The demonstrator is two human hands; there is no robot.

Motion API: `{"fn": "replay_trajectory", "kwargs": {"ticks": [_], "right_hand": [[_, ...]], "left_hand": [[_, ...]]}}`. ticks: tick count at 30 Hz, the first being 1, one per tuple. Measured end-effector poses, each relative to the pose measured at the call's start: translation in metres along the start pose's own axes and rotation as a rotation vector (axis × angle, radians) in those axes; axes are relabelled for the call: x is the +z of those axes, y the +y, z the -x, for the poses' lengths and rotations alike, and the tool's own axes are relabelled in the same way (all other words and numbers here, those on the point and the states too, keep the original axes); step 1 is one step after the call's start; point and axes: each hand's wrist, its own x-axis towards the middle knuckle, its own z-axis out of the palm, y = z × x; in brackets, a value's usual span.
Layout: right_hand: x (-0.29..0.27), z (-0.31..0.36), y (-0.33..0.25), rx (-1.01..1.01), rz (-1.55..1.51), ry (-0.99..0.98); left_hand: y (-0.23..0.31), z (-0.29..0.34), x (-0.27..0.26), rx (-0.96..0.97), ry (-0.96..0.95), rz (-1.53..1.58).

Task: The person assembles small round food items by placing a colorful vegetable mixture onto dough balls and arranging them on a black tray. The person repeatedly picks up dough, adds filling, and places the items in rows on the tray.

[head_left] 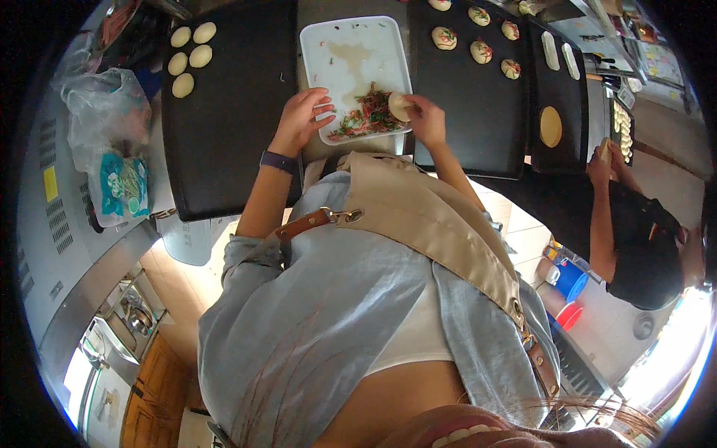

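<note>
Dough round (398, 107) at 4 o'clock in the white tray (317, 56), pinched by the right hand (428, 120): press it evenly into the red-and-green topping (367, 116) (contact hard to confirm), spread left hand (301, 117) steadying 8 o'clock.

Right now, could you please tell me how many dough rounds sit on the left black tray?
5, grouped toward the far left corner of the black tray: two dough rounds farthest, two in the middle, one nearest. None looks hidden.
</note>
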Motion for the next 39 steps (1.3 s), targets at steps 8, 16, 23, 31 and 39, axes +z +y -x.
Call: {"fn": "replay_trajectory", "kwargs": {"ticks": [8,16,23,31,39], "right_hand": [[-0.012,0.012,0.010,0.690,-1.428,-0.081],[-0.016,0.018,0.016,0.769,-1.607,-0.103],[-0.009,0.026,0.024,0.840,-1.567,-0.038],[-0.008,0.021,0.021,0.834,-1.608,-0.051],[-0.004,0.001,-0.005,0.653,-1.686,-0.222]], "left_hand": [[-0.045,-0.055,0.020,0.645,-0.204,-1.094],[-0.069,-0.067,0.058,1.021,-0.228,-1.675],[-0.061,-0.060,0.067,0.980,-0.264,-1.546],[-0.044,-0.069,0.057,0.850,-0.255,-1.236],[-0.005,-0.021,0.108,1.191,-0.245,-1.170]]}}
